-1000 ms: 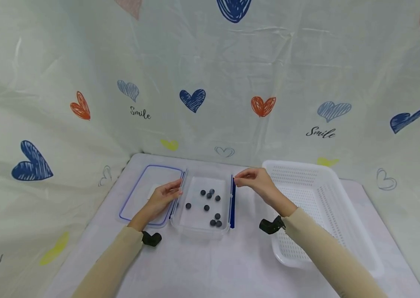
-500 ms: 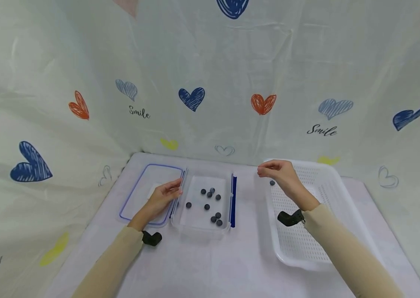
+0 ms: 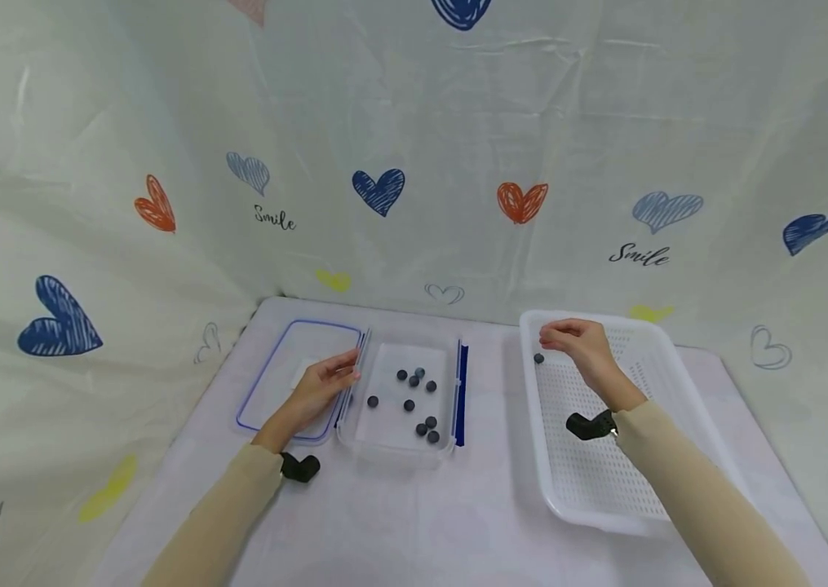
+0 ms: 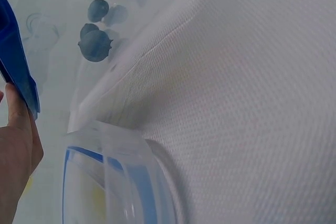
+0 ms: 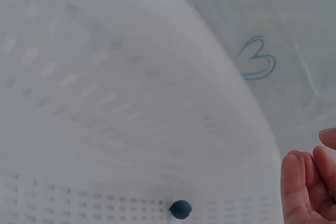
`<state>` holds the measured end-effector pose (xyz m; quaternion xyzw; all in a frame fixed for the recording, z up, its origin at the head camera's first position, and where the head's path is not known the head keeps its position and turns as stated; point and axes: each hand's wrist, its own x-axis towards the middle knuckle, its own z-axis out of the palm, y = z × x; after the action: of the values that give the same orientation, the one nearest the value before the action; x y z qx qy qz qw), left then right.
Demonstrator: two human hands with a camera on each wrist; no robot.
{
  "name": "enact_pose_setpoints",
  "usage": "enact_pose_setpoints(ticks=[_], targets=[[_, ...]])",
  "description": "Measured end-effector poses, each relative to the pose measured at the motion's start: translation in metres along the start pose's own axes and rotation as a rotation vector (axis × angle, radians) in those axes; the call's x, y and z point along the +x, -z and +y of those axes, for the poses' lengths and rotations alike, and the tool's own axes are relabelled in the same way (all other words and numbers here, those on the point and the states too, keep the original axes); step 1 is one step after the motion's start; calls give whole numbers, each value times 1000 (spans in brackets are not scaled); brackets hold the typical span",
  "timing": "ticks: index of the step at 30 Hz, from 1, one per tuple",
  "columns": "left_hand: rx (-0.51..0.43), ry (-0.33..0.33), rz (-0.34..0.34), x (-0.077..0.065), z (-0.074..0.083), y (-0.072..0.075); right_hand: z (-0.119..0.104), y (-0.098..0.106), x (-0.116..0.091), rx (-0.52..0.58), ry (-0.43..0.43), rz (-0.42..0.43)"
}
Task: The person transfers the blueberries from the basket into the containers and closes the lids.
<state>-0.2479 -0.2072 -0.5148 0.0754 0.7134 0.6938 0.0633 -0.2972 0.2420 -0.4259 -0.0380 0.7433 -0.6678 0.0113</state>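
Note:
A clear plastic food container (image 3: 395,448) with blue side clips holds several dark blueberries (image 3: 409,405). My left hand (image 3: 321,393) rests against its left side, fingers fairly straight; the left wrist view shows the fingertips at a raised blue clip (image 4: 18,61). My right hand (image 3: 586,352) is over the far left part of a white perforated basket (image 3: 542,456), fingertips drawn together. I cannot tell whether a blueberry is between them. A single blueberry (image 5: 181,210) lies on the basket's floor, just below those fingertips in the head view.
The container's blue-rimmed lid (image 3: 289,338) lies on the white table (image 3: 414,530) to the left, partly behind my left hand. A pale curtain (image 3: 414,122) printed with hearts hangs behind the table. Bare table lies between container and basket.
My right hand has moved right from the container's right clip to above the basket. The blueberry in the basket has come into sight. My left hand stays against the container.

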Motion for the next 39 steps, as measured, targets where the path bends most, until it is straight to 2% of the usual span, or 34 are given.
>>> enact_pose_setpoints(ticks=[7,16,21,32,39], targets=[[2,34,-6,1,4,0,24,11,8,-58,-37,35],[2,34,-5,1,8,1,51,16,18,-284,-91,104],[5,36,3,1,7,0,63,15,20,-361,-99,123],[-8,53,-1,1,9,-2,83,11,18,-362,-129,156],[10,67,5,-3,11,-2,86,1,18,-415,-115,185]])
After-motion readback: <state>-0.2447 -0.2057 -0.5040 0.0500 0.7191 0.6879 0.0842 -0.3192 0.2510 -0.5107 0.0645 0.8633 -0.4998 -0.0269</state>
